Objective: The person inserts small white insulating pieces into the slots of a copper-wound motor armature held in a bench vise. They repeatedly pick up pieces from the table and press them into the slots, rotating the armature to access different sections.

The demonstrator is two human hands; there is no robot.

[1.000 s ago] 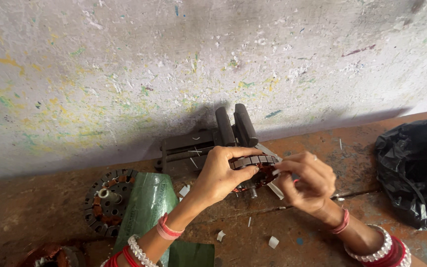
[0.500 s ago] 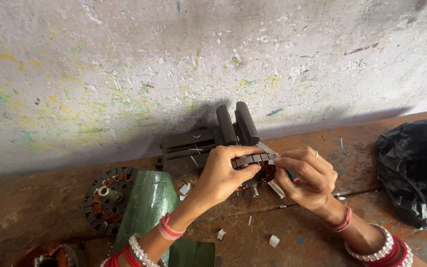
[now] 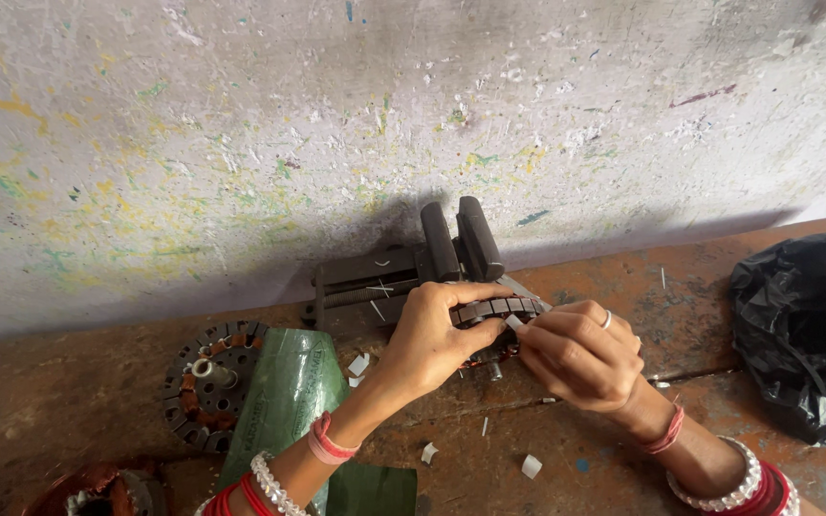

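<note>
**Round motor stator gripped over a rusty workbench**

Head view: A round, dark, slotted metal motor stator with copper windings (image 3: 494,320) is held just above a worn, rust-brown wooden workbench (image 3: 585,459), close to its back edge. The left hand (image 3: 432,339) is clamped on the stator's near side, with the thumb laid along the outer rim and the fingers curled beneath. The right hand (image 3: 576,354) is closed with its fingertips pinched on a small white paper strip (image 3: 513,323), which is pressed against the stator's rim. The two hands are set close together, almost touching across the stator.

Directly behind the stator, a dark grey metal jig with two upright black handles (image 3: 413,268) is stood against a paint-flecked, whitish plaster wall (image 3: 336,143). To the left, a second dark stator with a white central shaft (image 3: 207,382) is laid flat on the bench, and a glossy green plastic sheet (image 3: 289,392) is spread just beside it, partly under the left forearm. A crumpled black plastic bag (image 3: 805,334) is seen at the right edge, well apart from the hands. Small white paper scraps (image 3: 531,466) are scattered over the bench in front of the hands.
</note>
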